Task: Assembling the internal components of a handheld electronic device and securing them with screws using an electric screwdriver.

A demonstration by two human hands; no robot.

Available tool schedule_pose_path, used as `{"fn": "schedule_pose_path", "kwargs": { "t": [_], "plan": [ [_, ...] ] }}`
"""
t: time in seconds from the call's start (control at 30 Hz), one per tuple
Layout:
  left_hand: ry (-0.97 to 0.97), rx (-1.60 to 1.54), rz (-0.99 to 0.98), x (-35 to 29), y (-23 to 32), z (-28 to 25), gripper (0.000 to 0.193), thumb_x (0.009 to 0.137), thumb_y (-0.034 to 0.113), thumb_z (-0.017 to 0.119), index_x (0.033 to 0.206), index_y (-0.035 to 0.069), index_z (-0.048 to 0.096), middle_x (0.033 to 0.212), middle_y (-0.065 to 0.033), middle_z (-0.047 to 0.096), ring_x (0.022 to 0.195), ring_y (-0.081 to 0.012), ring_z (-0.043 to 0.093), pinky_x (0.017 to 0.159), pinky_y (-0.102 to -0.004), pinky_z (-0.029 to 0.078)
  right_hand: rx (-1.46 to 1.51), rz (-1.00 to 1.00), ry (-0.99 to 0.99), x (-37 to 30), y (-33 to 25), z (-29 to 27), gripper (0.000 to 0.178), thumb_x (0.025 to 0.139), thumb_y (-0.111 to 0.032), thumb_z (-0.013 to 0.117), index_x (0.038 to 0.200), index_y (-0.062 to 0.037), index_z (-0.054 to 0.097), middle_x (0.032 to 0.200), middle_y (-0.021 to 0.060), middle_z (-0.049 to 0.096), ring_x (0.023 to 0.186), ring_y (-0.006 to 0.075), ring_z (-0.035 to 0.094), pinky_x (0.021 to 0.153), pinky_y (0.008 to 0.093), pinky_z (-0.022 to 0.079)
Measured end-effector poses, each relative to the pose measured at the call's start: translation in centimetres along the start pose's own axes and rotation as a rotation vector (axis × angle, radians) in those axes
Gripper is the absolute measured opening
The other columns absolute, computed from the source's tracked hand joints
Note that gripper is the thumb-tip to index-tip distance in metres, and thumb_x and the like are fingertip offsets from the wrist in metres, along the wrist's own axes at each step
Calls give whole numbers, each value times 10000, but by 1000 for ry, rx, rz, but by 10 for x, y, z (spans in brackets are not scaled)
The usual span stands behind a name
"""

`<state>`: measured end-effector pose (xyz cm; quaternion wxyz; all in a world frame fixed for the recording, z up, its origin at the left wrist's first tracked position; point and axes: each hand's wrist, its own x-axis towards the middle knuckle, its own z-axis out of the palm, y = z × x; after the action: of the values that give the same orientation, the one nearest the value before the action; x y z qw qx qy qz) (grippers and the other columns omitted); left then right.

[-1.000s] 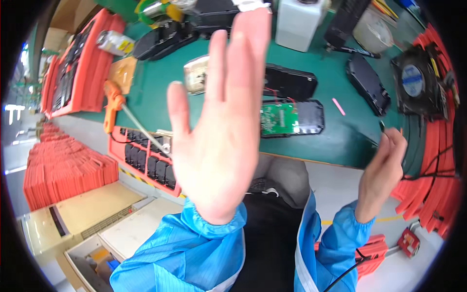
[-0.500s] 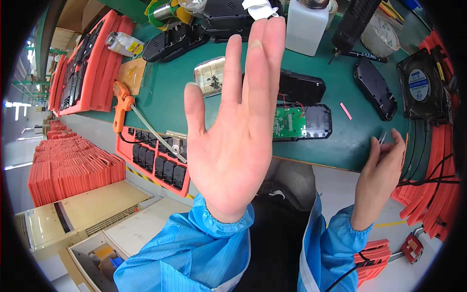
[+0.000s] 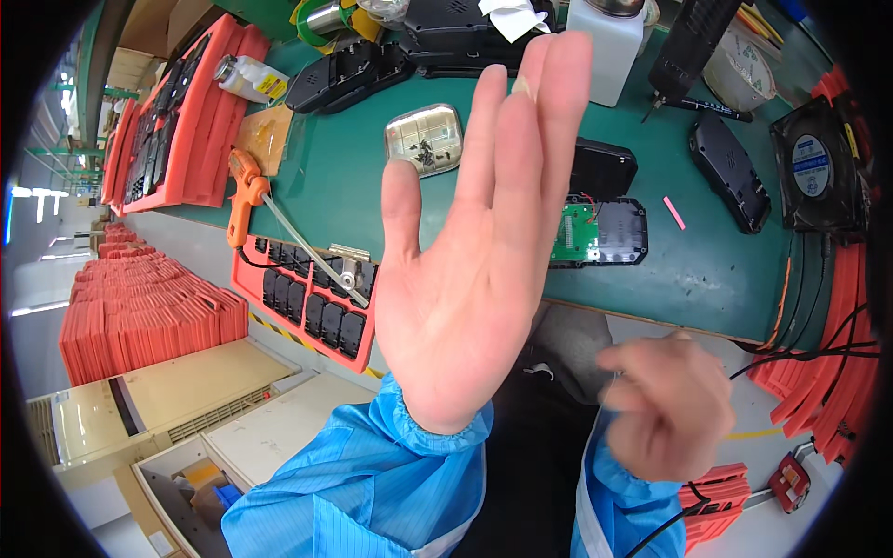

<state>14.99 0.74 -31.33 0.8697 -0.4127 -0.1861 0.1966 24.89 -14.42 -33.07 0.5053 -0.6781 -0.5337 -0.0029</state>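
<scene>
My left hand [image 3: 465,288] is raised palm-up over the bench, fingers stretched out and thumb apart, with nothing in it. It covers part of an opened black device housing with a green circuit board [image 3: 578,232] and thin red wires. Behind this lies a black cover [image 3: 603,170]. My right hand [image 3: 672,405] is off the bench's front edge, above my lap. Motion smears its fingers, which look curled; whether they hold anything cannot be made out. A small metal tray [image 3: 437,124] with dark little parts sits left of my fingers.
An orange glue gun [image 3: 246,197] with a clear stick lies at the bench's left, above a red tray [image 3: 295,317] of black parts. A black screwdriver-like tool [image 3: 686,56], a black device [image 3: 730,174], a pink strip [image 3: 674,213] and a fan [image 3: 819,166] are rightward.
My right hand has moved down and left from the bench edge, and the thin metal tool in its fingers no longer shows. My left hand has shifted slightly right, still spread.
</scene>
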Motion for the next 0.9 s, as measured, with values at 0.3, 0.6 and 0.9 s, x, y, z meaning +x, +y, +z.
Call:
{"fn": "schedule_pose_path", "kwargs": {
  "t": [0.3,0.6,0.9],
  "plan": [
    [-85,-61,47,-7,-13,-5,568,1065,186,314,1621,140,205,1676,-62,234,1547,-221,236,1260,-384,291,112,-124,-7,17,-24,21,424,642,20,816,1057,-30,741,824,110,715,580,202,636,505,290,451],
    [-73,-25,44,-11,-7,-2,607,1056,205,383,1623,117,184,1677,-84,223,1555,-237,214,1258,-412,286,251,-162,15,15,-15,27,441,665,101,768,1097,19,729,853,155,734,592,202,660,520,267,476],
    [-56,16,90,-12,-7,2,632,1006,134,408,1607,84,220,1659,-90,269,1552,-240,221,1265,-408,286,102,-190,41,16,-25,31,493,627,125,788,1105,23,733,861,176,739,574,205,640,508,270,479]
  ]
}}
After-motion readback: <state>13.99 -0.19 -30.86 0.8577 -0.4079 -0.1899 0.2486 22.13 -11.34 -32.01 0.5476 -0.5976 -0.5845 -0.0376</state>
